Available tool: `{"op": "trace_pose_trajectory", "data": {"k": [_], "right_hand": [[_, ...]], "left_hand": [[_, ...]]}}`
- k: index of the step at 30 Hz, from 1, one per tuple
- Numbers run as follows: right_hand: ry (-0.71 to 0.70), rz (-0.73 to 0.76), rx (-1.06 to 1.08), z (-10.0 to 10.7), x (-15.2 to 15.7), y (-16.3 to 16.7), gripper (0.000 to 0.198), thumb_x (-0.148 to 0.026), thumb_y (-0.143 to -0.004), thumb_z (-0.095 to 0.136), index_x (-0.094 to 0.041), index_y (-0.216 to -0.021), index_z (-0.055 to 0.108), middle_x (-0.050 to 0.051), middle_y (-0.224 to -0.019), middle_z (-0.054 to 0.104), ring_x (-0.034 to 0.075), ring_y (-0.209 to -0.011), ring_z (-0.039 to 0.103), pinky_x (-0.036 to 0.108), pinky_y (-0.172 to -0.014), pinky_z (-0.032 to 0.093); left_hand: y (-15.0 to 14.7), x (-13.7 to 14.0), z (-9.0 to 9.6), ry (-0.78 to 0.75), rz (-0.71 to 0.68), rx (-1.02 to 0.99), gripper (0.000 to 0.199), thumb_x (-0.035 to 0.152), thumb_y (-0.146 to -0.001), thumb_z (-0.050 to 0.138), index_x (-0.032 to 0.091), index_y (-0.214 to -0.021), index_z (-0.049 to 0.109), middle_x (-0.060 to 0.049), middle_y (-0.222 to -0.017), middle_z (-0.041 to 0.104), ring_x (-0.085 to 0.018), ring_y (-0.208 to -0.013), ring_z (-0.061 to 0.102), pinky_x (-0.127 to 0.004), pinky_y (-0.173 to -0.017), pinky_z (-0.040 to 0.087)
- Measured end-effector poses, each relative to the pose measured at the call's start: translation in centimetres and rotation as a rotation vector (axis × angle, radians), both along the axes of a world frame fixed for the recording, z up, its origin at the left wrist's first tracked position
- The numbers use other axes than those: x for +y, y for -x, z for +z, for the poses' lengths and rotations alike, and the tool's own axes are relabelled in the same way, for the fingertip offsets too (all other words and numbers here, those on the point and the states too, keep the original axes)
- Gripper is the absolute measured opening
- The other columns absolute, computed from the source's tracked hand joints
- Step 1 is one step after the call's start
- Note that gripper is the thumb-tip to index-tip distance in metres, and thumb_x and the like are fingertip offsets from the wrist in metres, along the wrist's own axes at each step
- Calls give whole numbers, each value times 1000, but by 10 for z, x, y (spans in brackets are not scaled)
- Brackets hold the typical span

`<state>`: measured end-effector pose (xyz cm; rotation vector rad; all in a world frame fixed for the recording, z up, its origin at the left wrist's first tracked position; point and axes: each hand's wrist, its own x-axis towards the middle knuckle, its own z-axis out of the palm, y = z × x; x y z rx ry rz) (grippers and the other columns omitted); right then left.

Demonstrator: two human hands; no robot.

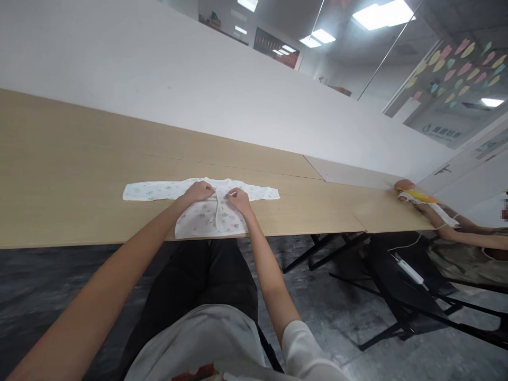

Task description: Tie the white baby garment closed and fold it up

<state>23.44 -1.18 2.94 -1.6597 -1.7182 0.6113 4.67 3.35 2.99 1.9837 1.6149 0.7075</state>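
Observation:
A small white baby shirt (pixel 198 219) with a light print lies spread on the wooden table, both long sleeves stretched out sideways. Its front opening runs down the middle, and the lower hem reaches the table's near edge. My left hand (pixel 199 191) pinches the fabric just left of the opening, near the chest. On the other side of the opening, my right hand (pixel 238 199) is closed with thumb and fingers together at the cloth. Whether it grips a fastening or only the edge is too small to tell.
The wooden table (pixel 79 159) runs along a white partition wall (pixel 159 79). At the far right, another person's arms (pixel 460 230) reach over a doll (pixel 405 185) with yellow and white cloth. A black chair (pixel 397 264) holding a white power strip (pixel 413 271) stands below.

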Motion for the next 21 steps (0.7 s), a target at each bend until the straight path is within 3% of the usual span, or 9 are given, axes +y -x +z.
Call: {"op": "trace_pose_trajectory", "data": {"k": [1,6,9,13,17,21], "right_hand": [[-6,-4,-19,1,11,7,1,-21,-80,66,-20,-81,66,3,-78,69,20,-83,67,30,-83,51],[-6,-18,-91,-6,52,41,21,-27,-82,71,-21,-66,58,8,-79,71,25,-88,68,32,-79,53],[-34,-82,-109,-14,55,48,22,-34,-84,72,-20,-73,59,13,-90,72,27,-93,68,35,-80,54],[-85,-118,-168,-22,51,48,10,-27,-87,67,-18,-83,64,15,-102,71,27,-99,68,34,-84,53],[-77,-109,-120,-25,51,44,9,-22,-87,60,-17,-82,67,12,-97,73,24,-97,68,32,-88,52],[-86,-85,8,-26,55,39,10,-18,-82,59,-19,-78,68,7,-90,74,20,-91,69,29,-89,52]], "left_hand": [[-4,6,-1,-4,62,44,21,31,-66,61,21,-73,78,-10,-89,77,-27,-85,69,-32,-76,51],[-21,18,-11,-28,230,116,29,24,-72,58,23,-90,81,-12,-104,77,-30,-96,69,-34,-78,52],[-26,15,-17,-82,238,115,30,22,-74,57,23,-93,81,-11,-106,76,-29,-99,68,-34,-81,52],[-29,9,-20,-105,269,97,38,23,-77,56,22,-107,79,-11,-112,75,-28,-102,67,-33,-82,52],[-30,4,-23,-132,251,108,41,29,-82,55,23,-116,77,-9,-113,75,-28,-103,67,-31,-80,51],[-30,4,-25,-142,219,127,38,36,-86,55,21,-112,78,-10,-112,75,-29,-102,67,-32,-79,49]]}}
